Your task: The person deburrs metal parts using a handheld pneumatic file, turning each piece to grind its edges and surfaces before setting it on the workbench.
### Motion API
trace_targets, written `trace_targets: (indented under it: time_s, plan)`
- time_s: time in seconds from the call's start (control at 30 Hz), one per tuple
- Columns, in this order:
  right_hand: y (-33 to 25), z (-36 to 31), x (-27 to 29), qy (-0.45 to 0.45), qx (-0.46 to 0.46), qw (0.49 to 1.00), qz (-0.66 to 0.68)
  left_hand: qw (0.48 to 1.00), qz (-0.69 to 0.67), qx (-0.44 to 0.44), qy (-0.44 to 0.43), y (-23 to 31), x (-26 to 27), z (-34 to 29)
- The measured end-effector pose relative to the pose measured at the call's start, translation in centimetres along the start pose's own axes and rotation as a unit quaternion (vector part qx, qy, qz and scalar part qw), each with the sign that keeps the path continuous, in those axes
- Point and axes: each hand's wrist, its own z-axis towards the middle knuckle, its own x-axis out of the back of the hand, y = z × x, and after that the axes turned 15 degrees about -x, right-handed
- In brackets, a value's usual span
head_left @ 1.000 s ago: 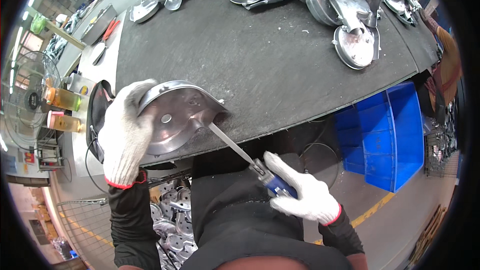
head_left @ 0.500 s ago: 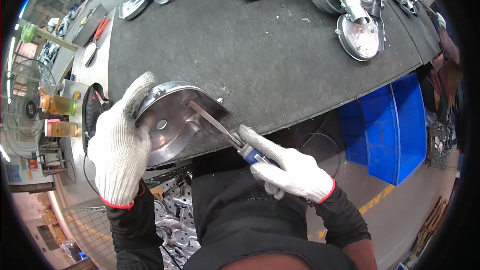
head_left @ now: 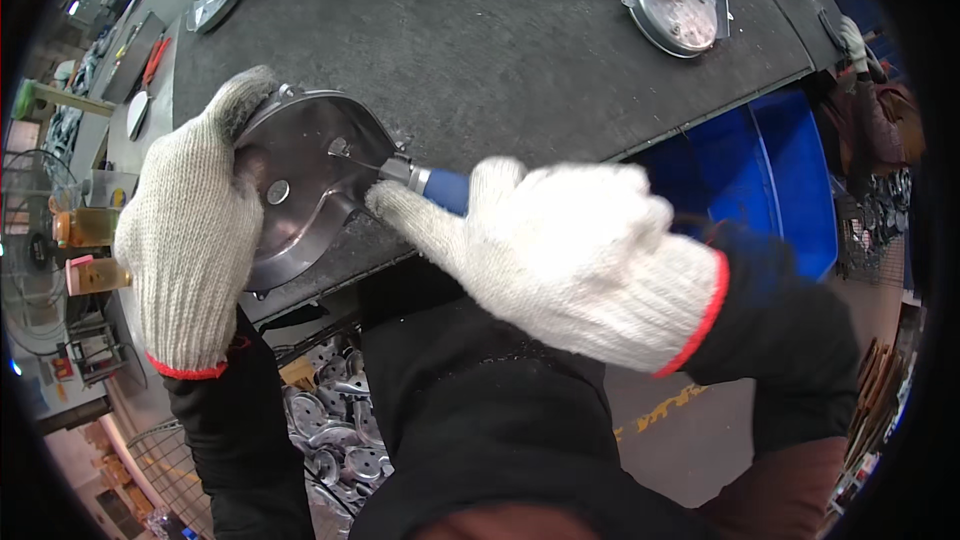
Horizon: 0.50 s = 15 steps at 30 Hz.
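Observation:
My left hand [head_left: 190,240], in a white knit glove with a red cuff, grips the left rim of a curved metal cover [head_left: 305,145]. The cover rests near the front edge of the bench with its hollow side toward me. My gloved right hand [head_left: 570,250] is closed round the blue handle of a handheld tool [head_left: 447,190]. The tool's narrow metal end reaches over the cover's right rim into the hollow, close to a small raised spot. Whether its tip touches there is hard to make out. My right index finger stretches along the tool toward the cover.
More metal covers [head_left: 675,15] lie along the far side of the dark bench [head_left: 480,70]. A blue bin [head_left: 800,170] stands at the right, near another person's gloved hand [head_left: 853,43]. Red-handled pliers [head_left: 155,60] and amber jars [head_left: 90,227] are at the left. Metal parts [head_left: 335,420] lie below.
My right hand has come up and left, and the tool is now gripped closer to the cover at a flatter angle. The view has shifted, so the bench and cover appear higher and further left.

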Motion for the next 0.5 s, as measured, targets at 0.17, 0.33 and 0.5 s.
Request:
trace_targets:
  time_s: [0.17, 0.33, 0.5]
  plan:
    - [2.6, 0.6, 2.7, -0.157, -0.047, 0.985, 0.059, 0.996, 0.061, -0.056, 0.034, -0.9, -1.5, -1.4]
    - [1.9, -1.5, -1.2, -0.452, -0.285, 0.618, 0.576, 0.999, -0.003, 0.002, 0.047, 0.5, -2.0, -3.1]
    - [-0.3, -4.2, -3.7, -0.419, -0.249, 0.309, 0.817, 0.998, -0.026, -0.008, 0.054, 0.5, -2.6, -3.1]
